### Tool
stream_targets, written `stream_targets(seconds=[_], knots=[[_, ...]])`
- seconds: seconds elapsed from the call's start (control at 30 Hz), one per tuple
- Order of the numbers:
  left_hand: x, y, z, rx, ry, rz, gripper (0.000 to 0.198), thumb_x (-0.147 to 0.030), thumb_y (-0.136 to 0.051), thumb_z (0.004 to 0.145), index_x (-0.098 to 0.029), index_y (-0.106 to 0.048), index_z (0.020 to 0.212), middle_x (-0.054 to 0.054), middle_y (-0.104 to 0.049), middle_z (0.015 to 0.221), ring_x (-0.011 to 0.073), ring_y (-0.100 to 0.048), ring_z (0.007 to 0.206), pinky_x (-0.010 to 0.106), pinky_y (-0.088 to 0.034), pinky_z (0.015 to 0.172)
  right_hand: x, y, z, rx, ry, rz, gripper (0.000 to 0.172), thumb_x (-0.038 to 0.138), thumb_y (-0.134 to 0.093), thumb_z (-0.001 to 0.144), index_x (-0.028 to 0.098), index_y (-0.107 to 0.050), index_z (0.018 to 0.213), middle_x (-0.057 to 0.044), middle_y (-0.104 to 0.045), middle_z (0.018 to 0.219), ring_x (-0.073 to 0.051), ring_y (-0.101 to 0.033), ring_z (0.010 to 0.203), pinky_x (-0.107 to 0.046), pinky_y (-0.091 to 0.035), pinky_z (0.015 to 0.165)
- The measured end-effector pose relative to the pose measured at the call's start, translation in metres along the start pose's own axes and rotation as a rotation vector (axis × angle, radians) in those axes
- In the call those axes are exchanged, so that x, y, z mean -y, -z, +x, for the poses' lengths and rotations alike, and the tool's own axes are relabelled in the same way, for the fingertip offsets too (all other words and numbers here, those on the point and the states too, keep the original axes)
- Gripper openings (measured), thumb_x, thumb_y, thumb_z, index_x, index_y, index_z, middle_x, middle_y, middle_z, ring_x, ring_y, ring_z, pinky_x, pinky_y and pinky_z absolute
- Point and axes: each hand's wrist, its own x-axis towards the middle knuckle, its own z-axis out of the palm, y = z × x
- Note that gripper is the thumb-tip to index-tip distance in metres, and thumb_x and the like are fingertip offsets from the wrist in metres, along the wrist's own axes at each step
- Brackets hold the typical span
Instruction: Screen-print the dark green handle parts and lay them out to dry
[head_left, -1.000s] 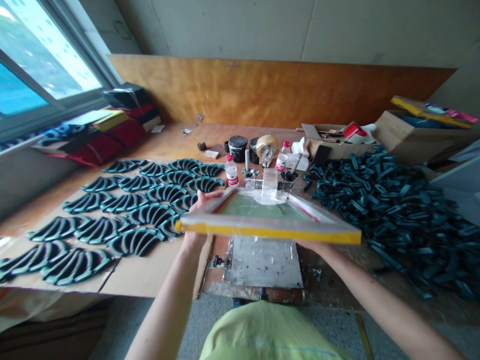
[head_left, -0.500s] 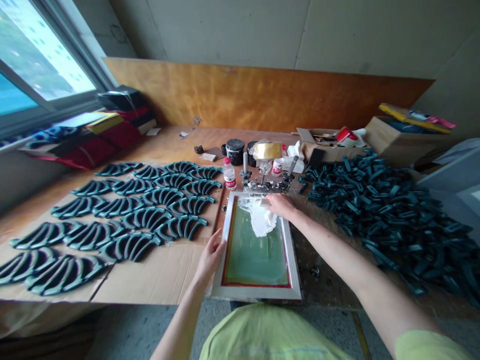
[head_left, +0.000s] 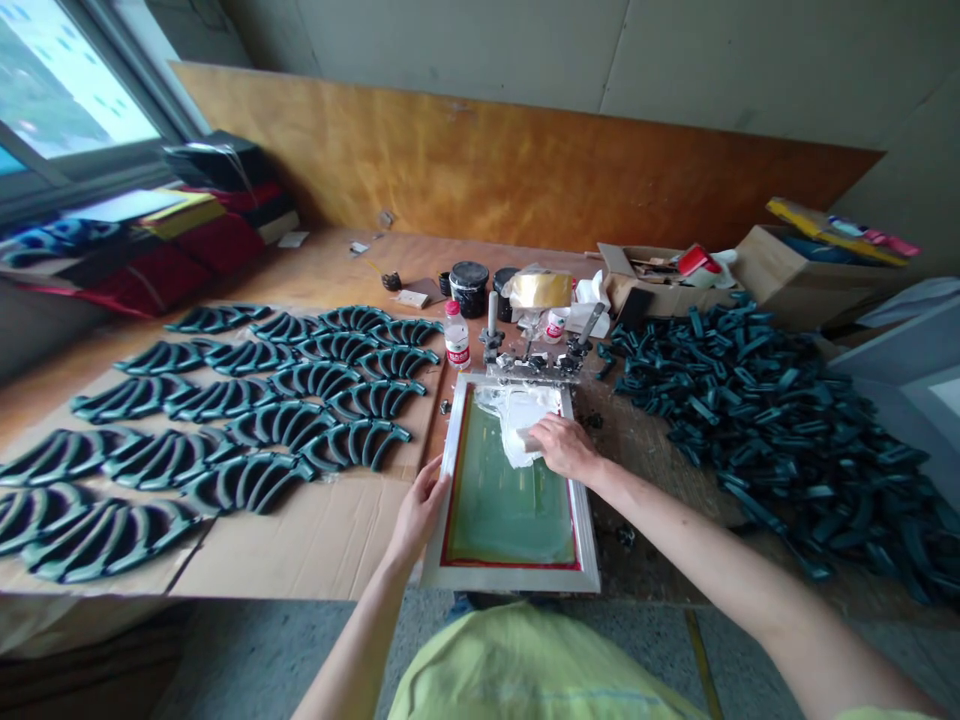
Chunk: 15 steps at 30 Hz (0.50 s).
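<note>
A silk-screen frame (head_left: 436, 540) with a pale metal rim and green mesh (head_left: 510, 520) lies in front of me, its far end at a metal clamp (head_left: 532, 368). White ink (head_left: 517, 405) is spread over the far part of the mesh. My right hand (head_left: 568, 447) is closed around a small pale squeegee (head_left: 527, 438), which touches the mesh at the near part of the ink; the fingers cover much of it. At the frame's left rim, my left hand (head_left: 421, 508) grips the edge with bent fingers, some of them hidden.
Rows of dark green curved pieces (head_left: 277, 420) lie on cardboard (head_left: 300, 540) at left. A heap of similar pieces (head_left: 795, 440) covers the right side. Behind the clamp stand a red-capped bottle (head_left: 457, 338), black tubs (head_left: 469, 290), a tape roll (head_left: 540, 290) and cardboard boxes (head_left: 787, 275).
My right hand has pulled the squeegee toward me over the mesh, from the far end to the near part of the ink. My left hand stays on the rim. The view has shifted slightly.
</note>
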Motion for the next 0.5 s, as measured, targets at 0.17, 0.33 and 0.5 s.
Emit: stream_targets(seconds=[0.17,0.33,0.5], knots=[[0.0,-0.001,0.001,0.003,-0.006,-0.003,0.07,-0.06,-0.058,0.082,-0.019,-0.049,0.138,0.003,-0.069,0.087,0.0202,-0.066,0.081,0.029,-0.051,0.07,-0.008,0.023,-0.018,0.056,0.218,0.077,0.024,-0.001,-0.053,0.074,0.019,-0.064,0.078,-0.004,-0.066,0.08,-0.019,-0.057,0.083,-0.027,-0.043,0.07],[0.0,-0.001,0.002,-0.015,-0.029,-0.011,0.072,-0.061,-0.06,0.079,-0.017,-0.052,0.136,0.003,-0.07,0.085,0.0199,-0.066,0.078,0.029,-0.051,0.069,-0.012,0.016,0.003,-0.015,0.073,0.111,0.02,0.003,-0.055,0.078,0.02,-0.065,0.079,-0.004,-0.065,0.082,-0.019,-0.058,0.084,-0.028,-0.045,0.072],[-0.005,-0.002,0.0,-0.03,-0.027,-0.003,0.072,-0.061,-0.061,0.078,-0.017,-0.054,0.134,0.001,-0.068,0.077,0.0187,-0.064,0.072,0.027,-0.049,0.063,-0.003,-0.008,-0.018,-0.137,0.155,0.13,0.029,0.001,-0.049,0.081,0.016,-0.068,0.097,-0.01,-0.067,0.095,-0.023,-0.057,0.097,-0.034,-0.049,0.083]])
